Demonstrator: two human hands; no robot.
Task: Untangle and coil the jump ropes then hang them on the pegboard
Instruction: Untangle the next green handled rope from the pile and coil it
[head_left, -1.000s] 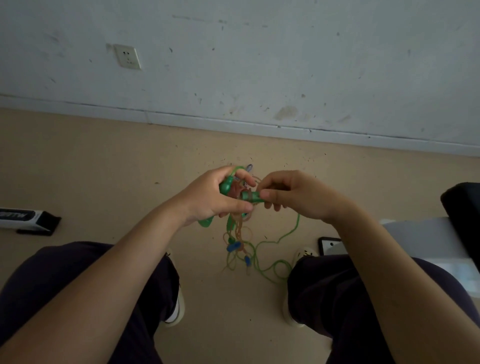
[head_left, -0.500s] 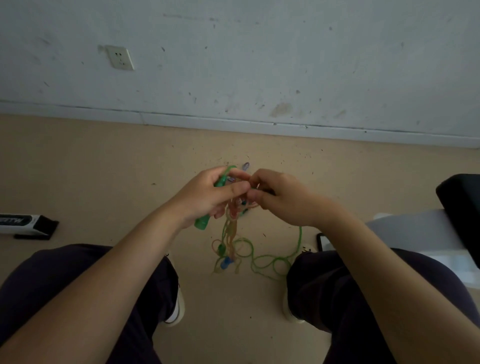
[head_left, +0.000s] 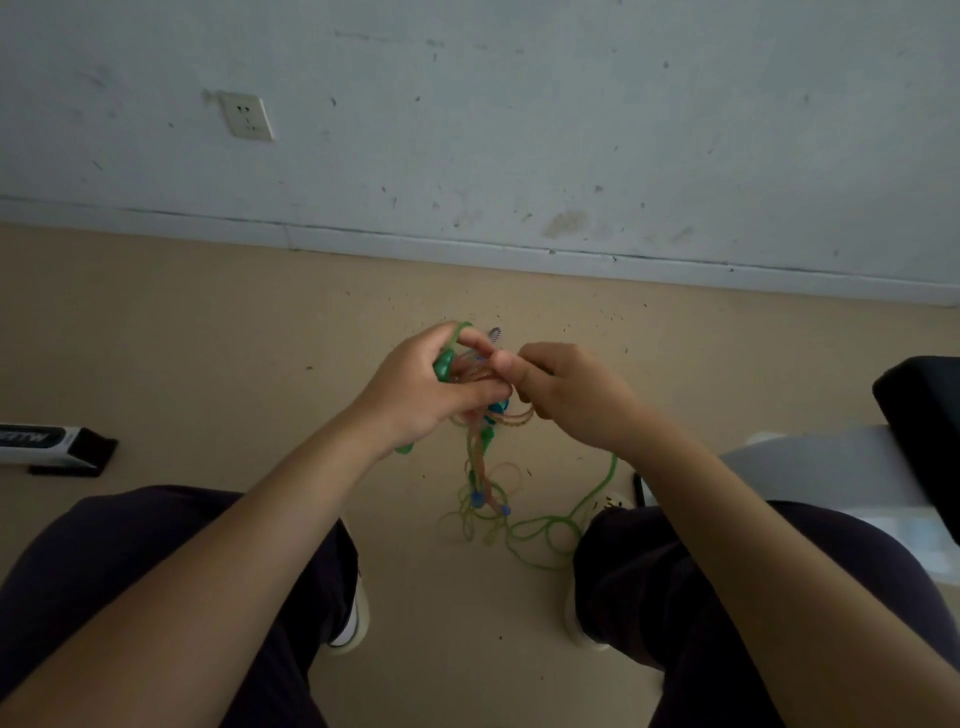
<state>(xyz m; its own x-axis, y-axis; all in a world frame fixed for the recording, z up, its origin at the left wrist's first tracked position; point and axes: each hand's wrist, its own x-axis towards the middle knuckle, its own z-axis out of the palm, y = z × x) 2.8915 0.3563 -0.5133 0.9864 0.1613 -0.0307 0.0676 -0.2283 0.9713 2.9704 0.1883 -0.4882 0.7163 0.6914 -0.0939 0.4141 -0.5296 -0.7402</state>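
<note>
Held up between the knees, above the tan floor (head_left: 208, 338) – a tangled bundle of thin green and orange plastic jump ropes (head_left: 480, 457). Gripped in the left hand (head_left: 423, 395) with fingers curled round a green plastic handle (head_left: 445, 364), long axis running down through the fist, lower tip poking out below the wrist. Pinched by the right hand (head_left: 569, 397) at the knot, thumb tip against the strands (exactly which strand hidden). Hanging straight down from the hands – cords with small blue ends, loose loops lying on the floor, one green strand trailing toward the right knee. Against the far edge, a scuffed grey wall (head_left: 519, 130) with a white socket (head_left: 247, 115).
</note>
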